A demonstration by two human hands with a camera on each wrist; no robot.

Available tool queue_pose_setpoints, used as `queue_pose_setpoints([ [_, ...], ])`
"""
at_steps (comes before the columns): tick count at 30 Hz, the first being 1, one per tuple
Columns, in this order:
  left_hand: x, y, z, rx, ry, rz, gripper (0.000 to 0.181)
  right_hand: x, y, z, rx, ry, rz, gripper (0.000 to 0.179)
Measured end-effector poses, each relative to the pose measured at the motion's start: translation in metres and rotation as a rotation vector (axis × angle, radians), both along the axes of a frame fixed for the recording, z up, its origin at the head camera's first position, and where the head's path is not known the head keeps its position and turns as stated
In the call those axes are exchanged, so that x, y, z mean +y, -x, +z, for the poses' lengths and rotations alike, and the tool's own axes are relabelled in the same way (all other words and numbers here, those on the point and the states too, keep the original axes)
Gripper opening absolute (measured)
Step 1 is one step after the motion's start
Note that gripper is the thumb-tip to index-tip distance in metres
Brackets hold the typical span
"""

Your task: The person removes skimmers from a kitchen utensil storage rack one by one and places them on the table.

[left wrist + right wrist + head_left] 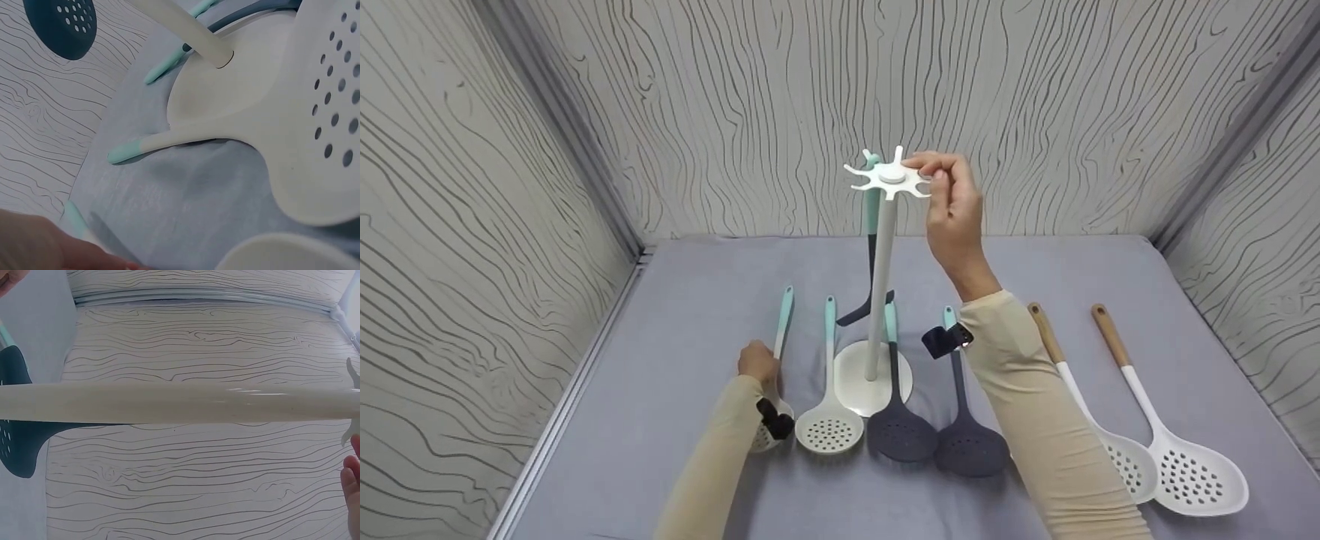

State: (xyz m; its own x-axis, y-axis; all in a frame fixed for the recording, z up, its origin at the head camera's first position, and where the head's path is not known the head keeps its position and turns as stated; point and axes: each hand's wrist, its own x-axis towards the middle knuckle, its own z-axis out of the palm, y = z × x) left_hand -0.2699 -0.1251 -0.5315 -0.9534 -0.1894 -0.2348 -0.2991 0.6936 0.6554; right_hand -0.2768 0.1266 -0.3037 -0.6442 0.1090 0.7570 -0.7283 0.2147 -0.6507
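A white utensil stand (883,277) with a ring of hooks on top stands mid-table. At the hook ring's right side my right hand (956,206) pinches one hook between thumb and fingers; its fingertips (351,464) show at the right edge of the right wrist view. A dark skimmer (872,240) with a mint handle hangs from the stand's far side. My left hand (758,361) grips the shaft of a pale skimmer (785,311) with a mint handle, lying leftmost; the hand and sleeve partly cover its perforated head. In the left wrist view, this skimmer's mint handle (74,216) shows beyond the hand.
Beside the left hand lies another pale skimmer (829,433). Two dark skimmers, one nearer the stand (901,435) and one farther right (971,448), lie on the grey cloth. Two white skimmers with wooden handles (1117,337) lie at right. Wood-patterned panels enclose the table.
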Motion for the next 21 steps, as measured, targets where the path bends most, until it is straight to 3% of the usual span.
queue_pose_setpoints([
  [14, 0.002, -0.003, -0.003, -0.024, 0.02, 0.006, 0.019, -0.001, 0.0, -0.002, 0.004, -0.002, -0.012, 0.018],
  [17, 0.0, -0.002, -0.006, -0.011, 0.054, -0.018, 0.019, 0.0, -0.001, -0.001, -0.001, -0.002, -0.005, 0.018],
  [19, -0.002, 0.002, -0.011, -0.013, 0.065, -0.031, 0.018, 0.0, -0.002, -0.001, 0.002, -0.003, -0.011, 0.019],
  [21, -0.006, 0.011, -0.025, -0.005, 0.078, -0.041, 0.016, -0.001, -0.003, 0.0, 0.015, -0.032, -0.051, 0.019],
])
